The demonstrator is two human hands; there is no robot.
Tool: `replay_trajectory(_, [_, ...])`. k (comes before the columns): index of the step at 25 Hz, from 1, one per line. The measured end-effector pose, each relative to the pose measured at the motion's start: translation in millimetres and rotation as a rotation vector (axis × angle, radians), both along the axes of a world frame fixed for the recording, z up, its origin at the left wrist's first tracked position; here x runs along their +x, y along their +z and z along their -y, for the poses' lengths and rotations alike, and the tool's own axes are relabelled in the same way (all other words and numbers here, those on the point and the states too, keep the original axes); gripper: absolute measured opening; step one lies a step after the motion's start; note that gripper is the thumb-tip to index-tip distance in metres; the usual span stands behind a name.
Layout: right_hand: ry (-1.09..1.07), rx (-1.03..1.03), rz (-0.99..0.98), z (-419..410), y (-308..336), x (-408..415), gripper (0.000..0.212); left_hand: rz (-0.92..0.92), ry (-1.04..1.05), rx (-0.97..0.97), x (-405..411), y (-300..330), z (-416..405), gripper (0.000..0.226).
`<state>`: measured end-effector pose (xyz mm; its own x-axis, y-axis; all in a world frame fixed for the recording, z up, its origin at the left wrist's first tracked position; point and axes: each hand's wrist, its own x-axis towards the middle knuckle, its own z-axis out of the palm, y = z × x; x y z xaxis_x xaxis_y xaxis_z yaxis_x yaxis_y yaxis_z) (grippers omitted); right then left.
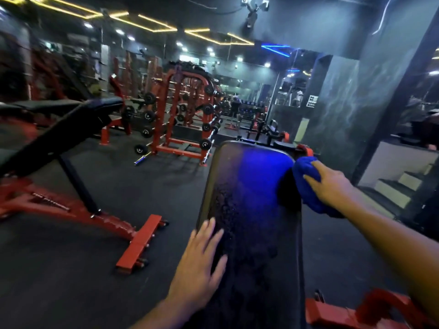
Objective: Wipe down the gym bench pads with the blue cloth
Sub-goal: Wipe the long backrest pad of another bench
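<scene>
A long black bench pad (256, 210) runs away from me in the middle of the view, its surface beaded with droplets and lit blue near the far end. My right hand (329, 184) presses a bunched blue cloth (306, 179) against the pad's right edge near the far end, fingers spread over the cloth. My left hand (202, 262) lies flat with straight fingers on the pad's left edge, closer to me.
A second black incline bench (71, 124) on a red frame (140, 243) stands to the left. A red dumbbell rack (187, 119) is further back. Red frame parts (351, 309) sit low at the right. Steps (401, 184) and a dark wall lie to the right.
</scene>
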<state>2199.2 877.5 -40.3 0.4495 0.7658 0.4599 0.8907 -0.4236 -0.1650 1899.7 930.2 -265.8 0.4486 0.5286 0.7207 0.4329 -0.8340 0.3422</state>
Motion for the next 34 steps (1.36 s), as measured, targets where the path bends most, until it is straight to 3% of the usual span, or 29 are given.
replay_trajectory(2, [0.144, 0.169, 0.113, -15, 4, -29, 0.038, 0.022, 0.001, -0.011, -16, -22, 14, 0.061])
replay_trajectory(4, [0.289, 0.114, 0.216, -51, -9, -66, 0.047, -0.019, 0.053, 0.01, -15, -24, 8, 0.061])
replay_trajectory(7, [0.234, -0.094, 0.216, -106, -43, -94, 0.059, -0.103, 0.059, 0.127, -6, -25, 14, 0.061])
replay_trajectory(10, [0.176, -0.001, 0.184, -145, -44, -97, 0.066, -0.101, 0.017, 0.178, -13, -27, 8, 0.06])
replay_trajectory(13, [0.221, -0.058, 0.171, -170, -22, -101, 0.066, -0.101, 0.012, 0.157, -12, -27, 4, 0.061])
replay_trajectory(20, [0.595, -0.109, 0.424, -99, -68, -74, 0.065, -0.093, -0.017, 0.127, -12, -24, 6, 0.058])
replay_trajectory(24, [0.334, -0.023, 0.299, -112, -46, -46, 0.071, -0.091, -0.027, 0.111, -12, -25, 10, 0.057])
replay_trajectory(28, [0.192, -0.015, 0.156, -154, -32, -84, 0.062, -0.094, -0.026, 0.105, -12, -24, 9, 0.056])
replay_trajectory(30, [0.279, -0.023, 0.212, -151, -40, -101, 0.063, -0.094, -0.033, 0.102, -13, -23, 9, 0.056])
replay_trajectory(34, [0.659, -0.152, 0.482, -105, -60, -78, 0.067, -0.085, -0.039, 0.109, -12, -24, 9, 0.057])
